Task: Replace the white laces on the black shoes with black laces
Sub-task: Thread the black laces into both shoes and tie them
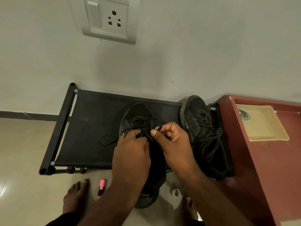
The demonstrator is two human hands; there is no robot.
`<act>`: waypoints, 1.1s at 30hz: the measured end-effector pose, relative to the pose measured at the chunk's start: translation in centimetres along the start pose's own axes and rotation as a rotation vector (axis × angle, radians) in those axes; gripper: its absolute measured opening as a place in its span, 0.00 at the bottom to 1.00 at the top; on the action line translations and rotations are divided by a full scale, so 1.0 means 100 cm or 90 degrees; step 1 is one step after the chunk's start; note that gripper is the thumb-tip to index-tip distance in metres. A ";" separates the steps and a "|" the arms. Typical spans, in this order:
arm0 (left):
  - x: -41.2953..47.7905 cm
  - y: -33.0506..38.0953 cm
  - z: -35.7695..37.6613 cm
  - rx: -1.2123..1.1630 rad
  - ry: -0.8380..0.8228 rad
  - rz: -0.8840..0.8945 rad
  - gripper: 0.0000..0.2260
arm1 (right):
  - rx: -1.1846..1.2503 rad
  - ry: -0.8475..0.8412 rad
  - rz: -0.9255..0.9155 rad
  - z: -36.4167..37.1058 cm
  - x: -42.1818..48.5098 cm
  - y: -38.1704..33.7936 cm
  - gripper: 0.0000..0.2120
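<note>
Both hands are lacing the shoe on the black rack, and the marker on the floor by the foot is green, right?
The marker is pink, not green, as the head view shows. The rest holds: the left hand and right hand, holding the black lace, are lacing the shoe on the black rack.

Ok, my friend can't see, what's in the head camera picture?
A left hand and right hand grip the black lace of a black shoe on a black rack. A second shoe, black-laced, sits right of it beside a red cabinet.
</note>
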State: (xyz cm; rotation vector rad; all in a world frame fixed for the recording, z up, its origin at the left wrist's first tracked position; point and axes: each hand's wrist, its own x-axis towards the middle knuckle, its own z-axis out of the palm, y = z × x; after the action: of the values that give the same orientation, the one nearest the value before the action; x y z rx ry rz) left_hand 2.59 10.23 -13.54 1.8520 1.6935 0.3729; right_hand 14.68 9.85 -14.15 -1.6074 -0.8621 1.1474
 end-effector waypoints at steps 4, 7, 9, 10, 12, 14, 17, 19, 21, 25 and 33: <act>-0.001 0.002 0.001 -0.035 0.028 -0.023 0.13 | -0.018 -0.014 0.002 -0.003 0.000 -0.002 0.04; 0.001 -0.001 0.002 -0.029 0.029 -0.010 0.12 | -0.019 -0.013 0.002 -0.005 -0.001 -0.003 0.04; 0.002 -0.003 0.001 -0.017 0.029 0.006 0.12 | -0.020 -0.019 -0.001 -0.006 -0.001 -0.003 0.04; 0.002 -0.003 0.001 -0.013 0.029 0.007 0.12 | -0.018 -0.026 -0.001 -0.006 -0.001 -0.004 0.05; 0.002 -0.003 0.000 -0.007 0.028 0.004 0.12 | -0.008 -0.038 0.007 -0.007 -0.001 -0.004 0.06; 0.001 -0.002 -0.002 -0.006 0.030 -0.001 0.12 | 0.007 -0.047 0.013 -0.009 0.000 -0.005 0.07; 0.001 -0.001 -0.003 -0.010 0.027 -0.002 0.13 | 0.031 -0.058 0.024 -0.011 0.001 -0.007 0.07; 0.001 -0.002 -0.003 -0.015 0.026 -0.002 0.12 | 0.046 -0.063 0.033 -0.011 0.001 -0.008 0.07; 0.001 -0.003 -0.003 -0.022 0.028 0.000 0.12 | 0.052 -0.063 0.041 -0.012 0.001 -0.008 0.06; 0.002 -0.002 -0.004 -0.029 0.030 0.000 0.12 | 0.039 -0.053 0.039 -0.012 0.001 -0.009 0.06; 0.003 -0.004 -0.003 -0.042 0.036 0.013 0.10 | -0.020 0.011 0.022 -0.005 0.000 -0.002 0.06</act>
State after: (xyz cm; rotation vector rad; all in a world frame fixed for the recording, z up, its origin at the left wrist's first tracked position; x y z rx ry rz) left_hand 2.16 10.64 -13.54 1.8281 1.6807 0.4877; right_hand 15.16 9.81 -13.91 -1.6619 -0.8480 1.1472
